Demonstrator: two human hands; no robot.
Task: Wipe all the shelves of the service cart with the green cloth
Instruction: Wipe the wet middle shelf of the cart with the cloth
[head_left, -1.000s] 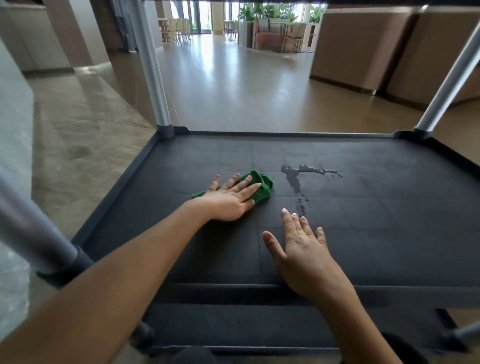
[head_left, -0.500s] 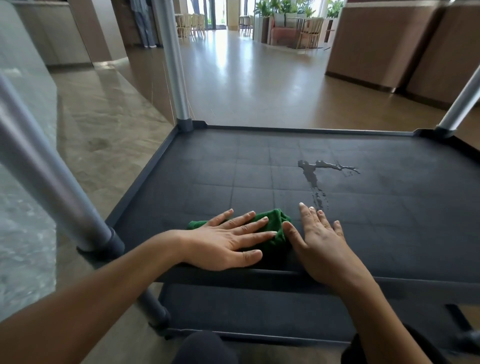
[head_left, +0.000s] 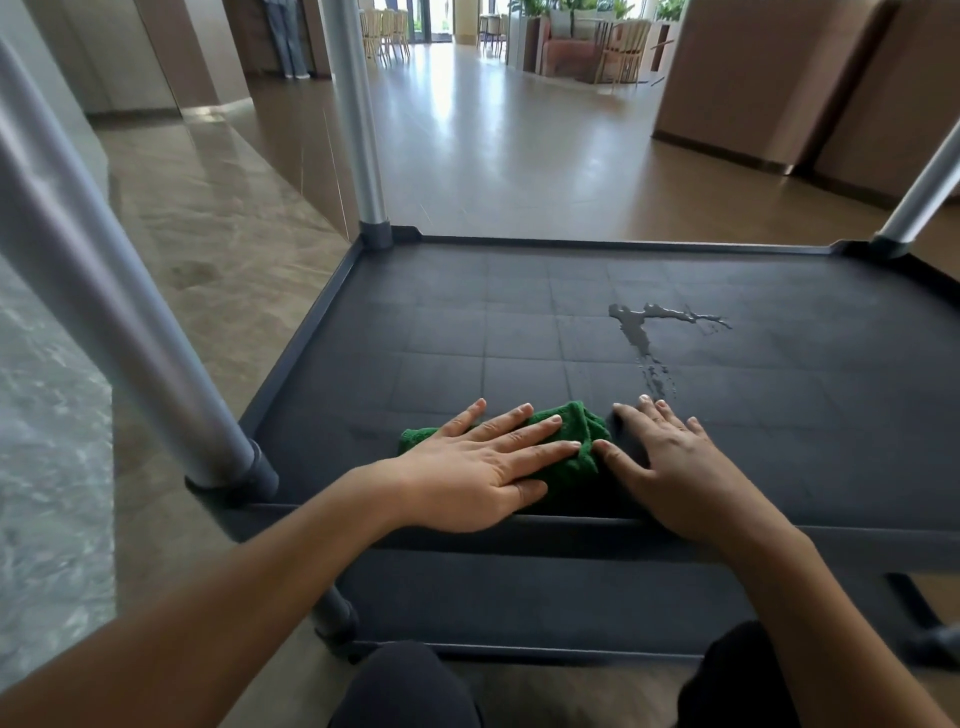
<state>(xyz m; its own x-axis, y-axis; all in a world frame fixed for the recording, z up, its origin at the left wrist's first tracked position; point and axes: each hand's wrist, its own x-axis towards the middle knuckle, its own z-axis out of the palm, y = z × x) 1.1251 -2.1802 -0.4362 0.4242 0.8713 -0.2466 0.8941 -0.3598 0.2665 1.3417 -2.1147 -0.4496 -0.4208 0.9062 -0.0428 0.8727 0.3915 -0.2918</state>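
The green cloth (head_left: 576, 441) lies bunched on the dark grey shelf (head_left: 779, 415) of the service cart, close to its near rim. My left hand (head_left: 483, 467) presses flat on the cloth with straight fingers. My right hand (head_left: 670, 462) lies flat on the shelf just right of the cloth, its thumb touching the cloth's edge. A small puddle of water (head_left: 644, 332) with a trail of drops sits beyond my right hand. A lower shelf (head_left: 571, 587) shows beneath the near rim.
Silver posts rise from the shelf corners: near left (head_left: 104, 291), far left (head_left: 358, 119) and far right (head_left: 924, 192). Polished floor (head_left: 493, 145) surrounds the cart, with brown counters (head_left: 779, 78) at the right and chairs far back. My knees (head_left: 405, 686) are under the cart's near side.
My left hand has dragged the cloth back toward the near rim from the shelf's middle. My right hand now touches the cloth's right side. The view has drawn back a little.
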